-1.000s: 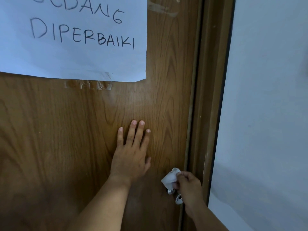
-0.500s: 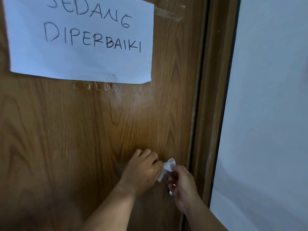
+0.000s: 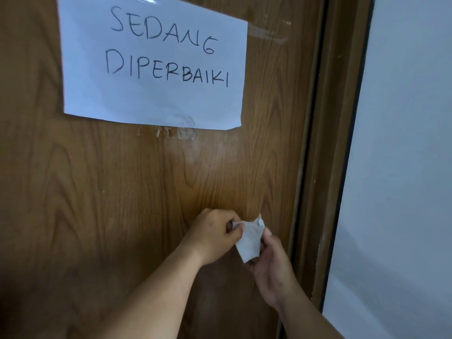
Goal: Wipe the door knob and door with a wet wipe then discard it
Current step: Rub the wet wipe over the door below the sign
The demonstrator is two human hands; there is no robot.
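A brown wood-grain door (image 3: 122, 204) fills most of the view. Both my hands hold a white wet wipe (image 3: 249, 239) in front of the door's lower right part. My left hand (image 3: 212, 234) pinches the wipe's upper left corner with closed fingers. My right hand (image 3: 271, 267) grips the wipe from the right and below. The wipe is partly spread between the two hands. The door knob is hidden behind my hands and the wipe.
A white paper sign (image 3: 154, 62) reading "SEDANG DIPERBAIKI" is taped to the upper door, with tape remnants (image 3: 168, 133) under it. The brown door frame (image 3: 325, 167) runs down the right side. A pale wall (image 3: 403, 167) lies beyond it.
My left hand left its flat rest on the door and came down to take a corner of the wipe. My right hand lifted the wipe off the knob; the wipe now spreads between both hands.
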